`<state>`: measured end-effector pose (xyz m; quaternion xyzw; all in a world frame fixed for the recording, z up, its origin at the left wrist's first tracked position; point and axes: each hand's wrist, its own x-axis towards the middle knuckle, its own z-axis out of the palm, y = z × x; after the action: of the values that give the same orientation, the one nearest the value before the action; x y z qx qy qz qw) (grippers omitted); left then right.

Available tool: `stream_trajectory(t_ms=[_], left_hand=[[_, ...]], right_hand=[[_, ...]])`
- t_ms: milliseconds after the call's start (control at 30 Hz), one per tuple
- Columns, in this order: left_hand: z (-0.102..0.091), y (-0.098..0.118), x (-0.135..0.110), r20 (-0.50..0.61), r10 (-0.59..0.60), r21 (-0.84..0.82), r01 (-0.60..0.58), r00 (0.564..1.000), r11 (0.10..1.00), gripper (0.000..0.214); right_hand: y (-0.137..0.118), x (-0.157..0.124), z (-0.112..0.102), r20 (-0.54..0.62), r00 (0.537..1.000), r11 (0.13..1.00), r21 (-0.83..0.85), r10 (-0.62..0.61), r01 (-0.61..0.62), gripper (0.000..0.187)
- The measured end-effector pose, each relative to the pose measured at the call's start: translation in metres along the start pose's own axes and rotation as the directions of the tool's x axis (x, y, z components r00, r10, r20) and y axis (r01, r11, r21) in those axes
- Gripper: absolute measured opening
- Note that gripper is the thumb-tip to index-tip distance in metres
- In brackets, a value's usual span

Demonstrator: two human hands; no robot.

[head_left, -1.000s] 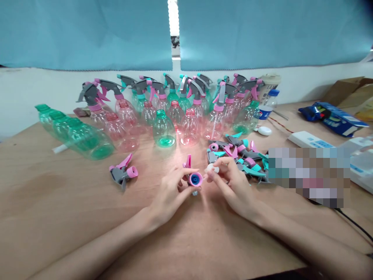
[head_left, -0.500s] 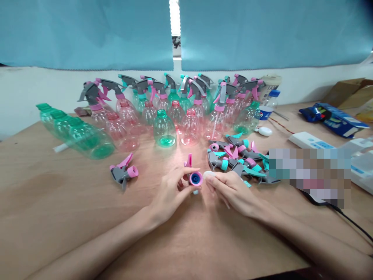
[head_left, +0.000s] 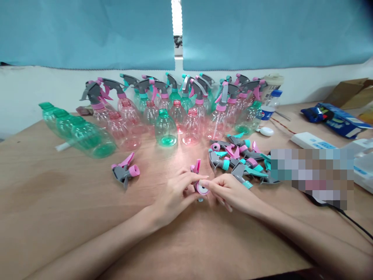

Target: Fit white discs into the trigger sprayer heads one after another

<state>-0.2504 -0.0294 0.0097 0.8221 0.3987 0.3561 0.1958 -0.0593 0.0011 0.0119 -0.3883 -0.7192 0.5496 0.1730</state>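
Note:
My left hand [head_left: 175, 191] grips a spray trigger head [head_left: 198, 179] with a pink cap ring and pink lever, its cap opening turned toward me. My right hand [head_left: 230, 191] meets it from the right, thumb and forefinger pinched against the cap's mouth, where a small white disc now sits. Both hands hover low over the wooden table [head_left: 58, 202], just in front of a pile of loose trigger heads [head_left: 241, 159].
A single grey and pink trigger head [head_left: 125, 171] lies to the left. Behind stand several pink and green spray bottles [head_left: 175, 112], some capped; green bottles [head_left: 78, 130] lie on their sides at left. A white device [head_left: 309, 139], blue packet [head_left: 335, 116] and black cable [head_left: 349, 219] occupy the right.
My right hand brought the small white disc leftward and pressed it into the cap held by my left hand; the blue inside of the cap is now covered.

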Motion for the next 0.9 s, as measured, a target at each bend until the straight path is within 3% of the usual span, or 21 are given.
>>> stream_trajectory(t_ms=[100, 167, 233, 300, 400, 500, 633, 900], left_hand=[[-0.001, 0.001, 0.000, 0.018, -0.051, -0.015, 0.052, 0.999, 0.999, 0.026], [-0.001, 0.001, 0.000, 0.021, -0.076, -0.021, 0.077, 0.997, 0.997, 0.030], [-0.001, 0.001, 0.000, 0.015, -0.076, -0.015, 0.076, 0.997, 0.997, 0.032], [-0.001, 0.000, 0.000, -0.009, -0.042, 0.002, 0.042, 0.999, 0.999, 0.033], [0.000, -0.001, 0.000, -0.032, 0.024, 0.020, -0.023, 0.999, 1.000, 0.037], [0.000, -0.002, 0.000, -0.039, 0.055, 0.042, -0.053, 0.998, 0.998, 0.041], [0.001, -0.003, -0.001, -0.042, 0.073, 0.070, -0.070, 0.996, 0.995, 0.044], [0.003, -0.002, -0.003, -0.061, 0.133, 0.127, -0.125, 0.989, 0.984, 0.039]], right_hand=[[-0.001, -0.002, -0.001, -0.181, 0.979, 0.993, -0.093, -0.094, 0.078, 0.054], [-0.003, -0.004, -0.002, -0.329, 0.915, 0.965, -0.193, -0.234, 0.177, 0.044], [-0.005, -0.006, -0.003, -0.399, 0.827, 0.906, -0.314, -0.396, 0.283, 0.029], [-0.006, -0.008, -0.004, -0.362, 0.763, 0.824, -0.424, -0.535, 0.376, 0.015], [-0.009, -0.010, -0.005, -0.220, 0.714, 0.684, -0.563, -0.665, 0.463, 0.004], [-0.011, -0.009, -0.006, -0.143, 0.726, 0.620, -0.645, -0.672, 0.447, 0.005], [-0.012, -0.009, -0.008, -0.144, 0.779, 0.640, -0.670, -0.610, 0.377, 0.010], [-0.010, -0.010, -0.004, -0.156, 0.815, 0.679, -0.651, -0.558, 0.340, 0.011]])
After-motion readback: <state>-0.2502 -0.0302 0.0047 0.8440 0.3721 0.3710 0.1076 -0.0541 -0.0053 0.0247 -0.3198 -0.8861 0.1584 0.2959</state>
